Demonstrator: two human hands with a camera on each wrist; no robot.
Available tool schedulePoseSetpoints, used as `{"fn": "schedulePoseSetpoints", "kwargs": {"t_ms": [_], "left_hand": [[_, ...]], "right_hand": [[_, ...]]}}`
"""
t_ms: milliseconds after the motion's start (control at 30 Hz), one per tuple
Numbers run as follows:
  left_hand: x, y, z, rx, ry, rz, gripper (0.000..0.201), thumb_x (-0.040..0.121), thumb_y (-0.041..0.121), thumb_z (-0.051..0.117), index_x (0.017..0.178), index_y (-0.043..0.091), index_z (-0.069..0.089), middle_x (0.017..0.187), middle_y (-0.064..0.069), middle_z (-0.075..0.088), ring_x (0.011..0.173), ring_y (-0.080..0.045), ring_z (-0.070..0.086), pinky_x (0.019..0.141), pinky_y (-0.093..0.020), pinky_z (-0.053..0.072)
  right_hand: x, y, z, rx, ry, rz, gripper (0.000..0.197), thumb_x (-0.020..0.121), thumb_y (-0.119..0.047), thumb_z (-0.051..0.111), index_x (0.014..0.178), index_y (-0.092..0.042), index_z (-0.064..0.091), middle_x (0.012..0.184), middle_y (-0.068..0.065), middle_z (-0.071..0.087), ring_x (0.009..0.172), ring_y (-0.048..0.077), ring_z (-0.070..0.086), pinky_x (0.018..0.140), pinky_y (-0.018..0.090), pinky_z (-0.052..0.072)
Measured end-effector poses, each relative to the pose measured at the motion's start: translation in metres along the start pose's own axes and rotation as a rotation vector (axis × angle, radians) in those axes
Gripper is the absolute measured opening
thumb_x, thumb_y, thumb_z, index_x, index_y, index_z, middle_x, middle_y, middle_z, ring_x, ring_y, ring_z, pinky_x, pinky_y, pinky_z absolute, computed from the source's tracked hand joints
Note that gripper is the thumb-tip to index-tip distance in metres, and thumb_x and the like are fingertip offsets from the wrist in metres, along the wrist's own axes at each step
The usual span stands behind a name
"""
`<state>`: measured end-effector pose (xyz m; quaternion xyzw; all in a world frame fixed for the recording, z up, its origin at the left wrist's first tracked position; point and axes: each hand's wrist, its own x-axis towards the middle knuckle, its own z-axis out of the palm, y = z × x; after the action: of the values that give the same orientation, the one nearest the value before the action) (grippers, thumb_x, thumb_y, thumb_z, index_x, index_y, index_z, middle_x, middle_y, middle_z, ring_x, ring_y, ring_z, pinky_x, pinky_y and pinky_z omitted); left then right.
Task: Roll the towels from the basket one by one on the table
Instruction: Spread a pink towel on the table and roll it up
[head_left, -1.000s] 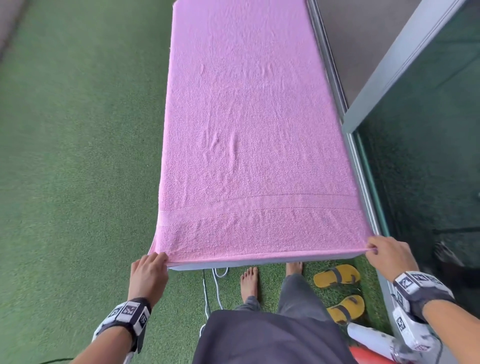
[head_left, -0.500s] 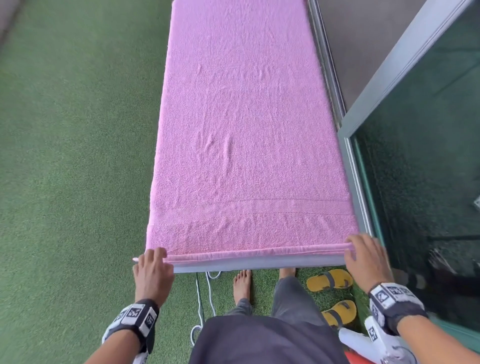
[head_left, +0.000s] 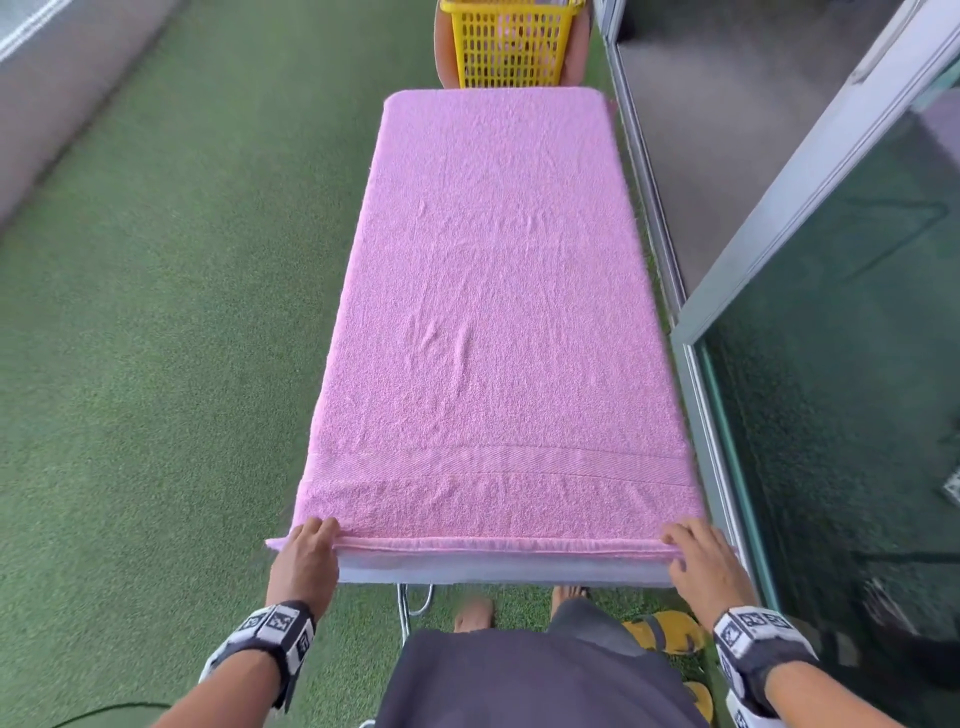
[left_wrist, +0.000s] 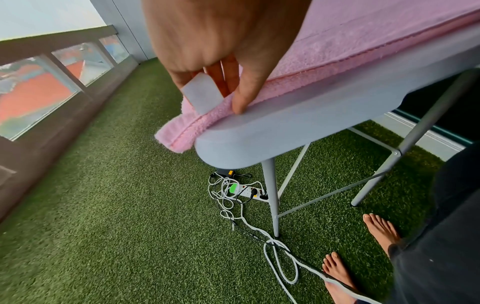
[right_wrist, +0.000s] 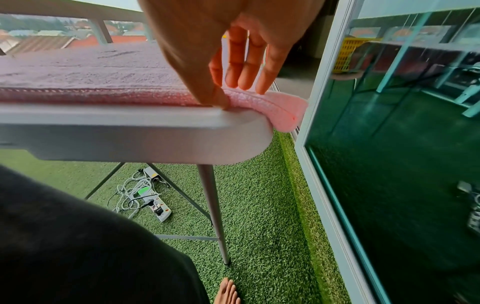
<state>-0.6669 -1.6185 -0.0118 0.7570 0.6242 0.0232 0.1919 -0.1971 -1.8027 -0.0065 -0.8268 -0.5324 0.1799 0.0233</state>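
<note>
Pink towel (head_left: 493, 322) lies spread flat over my bench (head_left: 498, 569), covering nearly the whole top, with its near hem folded over into a narrow first turn along the edge closest to me. My left hand (head_left: 306, 564) is at the near left corner: the thumb tucks under the turned hem while the fingers (left_wrist: 228, 80) lie on top, pinching the cloth, and a white label (left_wrist: 202, 93) on the towel shows between them. A bit of the corner hangs past the bench edge there. My right hand (head_left: 701, 564) pinches the near right corner the same way, thumb pressed under the fold at the bench edge, fingers (right_wrist: 246, 67) reaching over it. That corner droops off the bench beside the glass door (head_left: 841, 364). At the far end of the bench stands a yellow basket (head_left: 511, 44). Underfoot is green turf (head_left: 171, 338), with a power strip (left_wrist: 246, 190) and tangled cables below the bench.
</note>
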Motion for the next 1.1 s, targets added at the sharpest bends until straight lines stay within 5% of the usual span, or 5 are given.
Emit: {"fn": "schedulePoseSetpoints", "kwargs": {"t_ms": [333,733,933,1033,1100], "left_hand": [[0.006,-0.006,0.0,0.07,0.009,0.061,0.028,0.069,-0.016,0.065,0.082,0.009,0.067,0.073,-0.001,0.062,0.066,-0.019,0.056,0.06,-0.033,0.048],[0.01,-0.008,-0.006,0.035,0.062,0.131,0.02,0.076,-0.006,0.065,0.072,0.013,0.067,0.069,0.002,0.064,0.06,-0.014,0.049,0.066,-0.034,0.036],[0.022,-0.008,-0.007,0.062,-0.019,0.073,0.022,0.087,0.024,0.035,0.076,0.024,0.054,0.072,0.011,0.054,0.071,-0.014,0.05,0.078,-0.036,0.023],[0.029,-0.001,-0.009,0.097,0.012,0.028,0.005,0.09,0.02,0.049,0.094,0.023,0.05,0.084,0.005,0.055,0.078,-0.017,0.05,0.079,-0.037,0.025],[0.029,0.003,-0.008,0.149,0.08,-0.031,0.023,0.088,0.02,0.058,0.11,0.021,0.05,0.101,-0.004,0.052,0.091,-0.022,0.047,0.085,-0.042,0.03]], "right_hand": [[-0.004,-0.003,-0.003,-0.008,-0.015,-0.029,0.027,0.08,-0.008,0.067,0.101,-0.024,0.061,0.101,-0.012,0.05,0.092,0.005,0.05,0.078,0.025,0.052],[0.007,0.005,-0.002,0.0,0.134,-0.024,0.02,0.076,0.0,0.063,0.083,-0.018,0.067,0.084,-0.005,0.062,0.08,0.017,0.052,0.073,0.035,0.041],[0.021,0.008,-0.006,-0.051,0.15,0.011,0.033,0.09,-0.022,0.029,0.058,-0.026,0.036,0.057,-0.011,0.039,0.064,0.016,0.038,0.075,0.036,0.03],[0.032,0.005,-0.003,-0.076,0.157,0.08,0.017,0.092,-0.014,0.048,0.078,-0.024,0.048,0.075,-0.005,0.052,0.074,0.02,0.046,0.084,0.042,0.033],[0.031,0.004,-0.002,-0.086,0.204,0.138,0.006,0.088,-0.018,0.058,0.09,-0.022,0.055,0.094,0.001,0.055,0.088,0.025,0.049,0.09,0.043,0.03]]}}
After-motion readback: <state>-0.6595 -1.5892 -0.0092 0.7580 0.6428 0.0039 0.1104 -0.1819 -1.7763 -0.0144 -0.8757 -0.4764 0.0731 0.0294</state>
